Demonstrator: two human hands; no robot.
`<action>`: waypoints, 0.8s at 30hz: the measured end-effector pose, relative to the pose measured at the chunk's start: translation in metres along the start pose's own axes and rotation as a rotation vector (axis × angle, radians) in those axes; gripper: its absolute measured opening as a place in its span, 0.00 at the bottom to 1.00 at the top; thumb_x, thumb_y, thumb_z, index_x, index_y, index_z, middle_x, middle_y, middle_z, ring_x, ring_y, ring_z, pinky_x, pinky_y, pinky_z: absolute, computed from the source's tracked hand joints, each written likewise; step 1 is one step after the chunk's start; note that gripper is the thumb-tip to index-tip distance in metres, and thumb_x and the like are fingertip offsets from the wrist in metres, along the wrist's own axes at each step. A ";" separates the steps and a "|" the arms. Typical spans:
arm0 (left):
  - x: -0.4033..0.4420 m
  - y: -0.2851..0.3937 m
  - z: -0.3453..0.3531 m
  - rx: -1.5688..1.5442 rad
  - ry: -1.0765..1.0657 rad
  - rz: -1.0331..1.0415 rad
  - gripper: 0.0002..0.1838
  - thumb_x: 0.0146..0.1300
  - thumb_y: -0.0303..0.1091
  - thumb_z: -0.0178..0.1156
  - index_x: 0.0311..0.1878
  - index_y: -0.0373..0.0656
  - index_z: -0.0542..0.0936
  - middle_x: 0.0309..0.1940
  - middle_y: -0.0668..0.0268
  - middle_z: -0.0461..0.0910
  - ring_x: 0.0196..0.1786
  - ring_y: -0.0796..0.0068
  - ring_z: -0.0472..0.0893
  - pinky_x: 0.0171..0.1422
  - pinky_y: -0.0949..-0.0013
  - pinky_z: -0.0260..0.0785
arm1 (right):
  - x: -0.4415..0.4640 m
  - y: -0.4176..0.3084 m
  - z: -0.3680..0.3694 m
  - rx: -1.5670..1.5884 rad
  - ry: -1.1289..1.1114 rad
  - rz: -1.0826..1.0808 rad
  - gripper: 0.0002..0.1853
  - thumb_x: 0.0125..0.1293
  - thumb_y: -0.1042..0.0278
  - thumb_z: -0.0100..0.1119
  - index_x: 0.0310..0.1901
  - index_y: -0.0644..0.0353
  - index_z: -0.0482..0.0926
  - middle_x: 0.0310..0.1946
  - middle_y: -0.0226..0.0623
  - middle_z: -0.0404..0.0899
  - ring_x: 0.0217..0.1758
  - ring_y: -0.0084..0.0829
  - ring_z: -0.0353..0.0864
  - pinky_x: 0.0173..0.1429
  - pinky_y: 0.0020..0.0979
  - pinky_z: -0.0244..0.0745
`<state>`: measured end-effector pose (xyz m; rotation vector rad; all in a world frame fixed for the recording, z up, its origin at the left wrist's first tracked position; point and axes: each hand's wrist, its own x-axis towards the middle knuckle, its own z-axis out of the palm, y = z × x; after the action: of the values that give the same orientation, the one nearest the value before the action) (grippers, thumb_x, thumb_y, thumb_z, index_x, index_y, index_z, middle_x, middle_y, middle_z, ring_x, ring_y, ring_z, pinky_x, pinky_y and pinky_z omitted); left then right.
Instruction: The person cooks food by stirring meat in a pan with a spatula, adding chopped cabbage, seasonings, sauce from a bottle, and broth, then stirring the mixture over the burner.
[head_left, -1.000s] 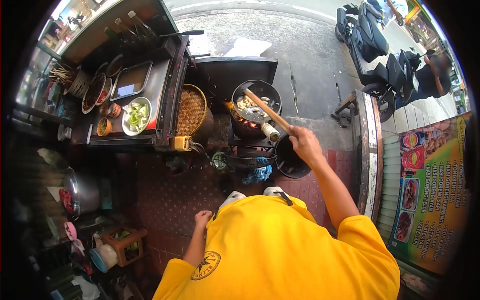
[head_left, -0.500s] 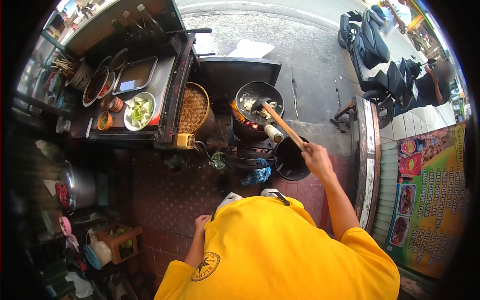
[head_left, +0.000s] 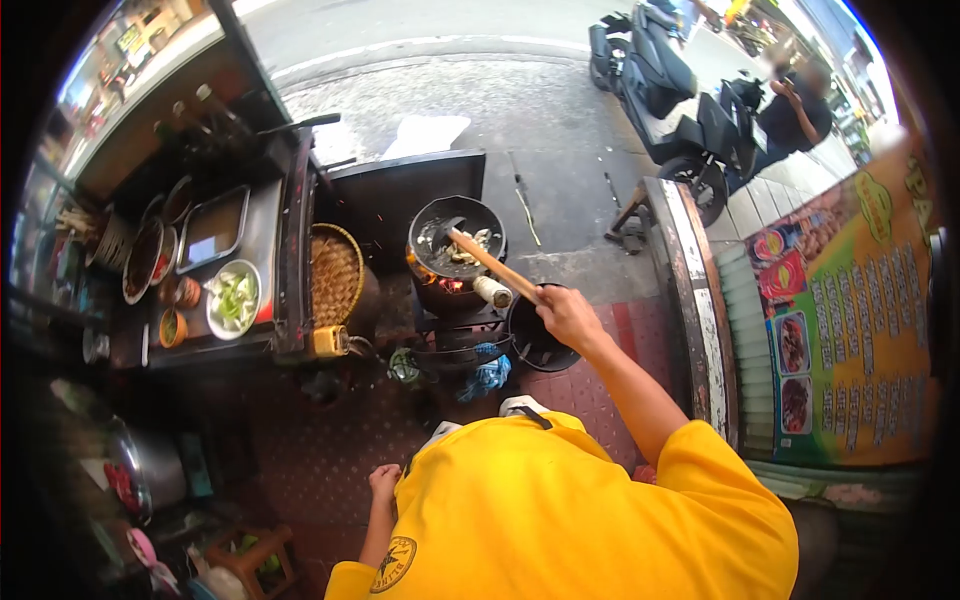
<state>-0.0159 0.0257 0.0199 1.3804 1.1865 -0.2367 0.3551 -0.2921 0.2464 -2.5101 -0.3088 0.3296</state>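
My right hand (head_left: 570,318) is closed round the wooden handle of a spatula (head_left: 492,264). The dark blade of the spatula rests in a black wok (head_left: 490,217), among pale pieces of food (head_left: 470,246). Orange flames and embers glow under the wok, on a low stove. The wok's wrapped handle (head_left: 492,291) points toward my right hand, which does not touch it. My left hand (head_left: 384,480) hangs low beside the yellow shirt with its fingers curled; whether it holds anything is hidden.
A cart at the left bears a bowl of cut green vegetables (head_left: 233,300), a metal tray (head_left: 214,228) and small bowls. A woven basket (head_left: 335,275) stands beside the cart. At the right are a bench (head_left: 702,330), a banner, parked motorbikes (head_left: 655,60) and a seated person.
The view has turned, so the wok and cart appear further left. The spatula blade has moved across the wok, toward its left side. My right hand still grips the handle.
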 end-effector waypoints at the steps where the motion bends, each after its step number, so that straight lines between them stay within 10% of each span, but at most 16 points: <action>1: 0.002 0.004 -0.001 0.011 -0.001 -0.016 0.05 0.57 0.26 0.61 0.36 0.35 0.81 0.28 0.66 0.80 0.30 0.76 0.78 0.37 0.74 0.72 | 0.008 0.006 0.002 -0.041 0.055 -0.042 0.16 0.57 0.68 0.60 0.46 0.64 0.79 0.40 0.52 0.80 0.46 0.51 0.78 0.52 0.45 0.73; 24: -0.020 -0.001 0.035 0.022 0.073 -0.006 0.08 0.55 0.27 0.63 0.36 0.34 0.83 0.30 0.65 0.82 0.31 0.76 0.79 0.39 0.73 0.73 | 0.013 0.024 -0.081 -0.069 0.019 -0.077 0.11 0.58 0.68 0.58 0.41 0.60 0.82 0.35 0.51 0.81 0.42 0.50 0.81 0.47 0.44 0.75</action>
<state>-0.0077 -0.0129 0.0258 1.4147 1.2519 -0.2053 0.3953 -0.3500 0.2949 -2.5599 -0.4140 0.2681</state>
